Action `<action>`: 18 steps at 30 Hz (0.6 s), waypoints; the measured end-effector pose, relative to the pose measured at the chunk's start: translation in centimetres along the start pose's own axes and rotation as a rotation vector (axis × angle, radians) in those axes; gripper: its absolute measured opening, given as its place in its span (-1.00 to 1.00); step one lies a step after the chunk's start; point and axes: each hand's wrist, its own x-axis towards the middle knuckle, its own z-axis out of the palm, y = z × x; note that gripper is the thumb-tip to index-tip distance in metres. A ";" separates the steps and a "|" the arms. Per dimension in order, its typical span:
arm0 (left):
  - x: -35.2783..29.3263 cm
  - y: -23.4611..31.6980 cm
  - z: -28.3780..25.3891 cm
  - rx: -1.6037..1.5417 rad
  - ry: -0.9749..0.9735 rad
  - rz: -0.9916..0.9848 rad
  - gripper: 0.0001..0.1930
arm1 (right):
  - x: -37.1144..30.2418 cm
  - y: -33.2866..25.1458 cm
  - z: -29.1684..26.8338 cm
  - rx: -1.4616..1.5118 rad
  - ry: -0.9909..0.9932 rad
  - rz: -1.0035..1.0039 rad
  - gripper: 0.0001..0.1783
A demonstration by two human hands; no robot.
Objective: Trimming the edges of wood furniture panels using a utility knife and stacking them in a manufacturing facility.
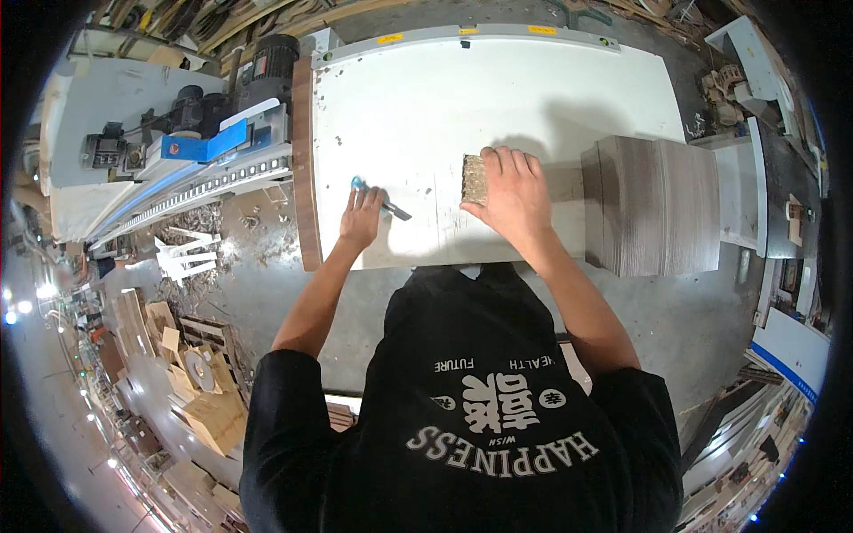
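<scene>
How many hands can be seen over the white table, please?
2: the left hand is over a blue-and-dark tool; the right hand grips a particleboard piece. No other hand shows.

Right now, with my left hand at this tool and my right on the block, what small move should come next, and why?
I'd probably bring the tool toward the block: your left hand covers its handle, the dark end points rightward, and your right hand grips the block with its rough side showing.
</scene>
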 end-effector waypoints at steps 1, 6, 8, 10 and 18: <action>-0.6 0.2 0.2 -0.044 0.075 0.041 -0.41 | -0.1 0.1 0.1 0.000 0.005 0.008 0.00; -3.5 -0.5 1.6 -0.049 0.005 -0.100 -0.61 | -0.2 0.0 0.3 -0.014 0.040 -0.003 -0.03; -3.5 0.0 1.2 -0.104 0.008 -0.194 -0.64 | -0.2 -0.1 0.1 -0.007 0.056 -0.013 -0.03; -3.0 0.7 -0.3 -0.154 0.004 -0.287 -0.67 | -0.1 0.0 0.2 -0.002 0.051 -0.006 -0.03; 3.2 9.0 -14.6 -0.969 0.411 -0.411 -0.66 | 0.0 0.1 0.1 0.019 0.047 0.018 -0.05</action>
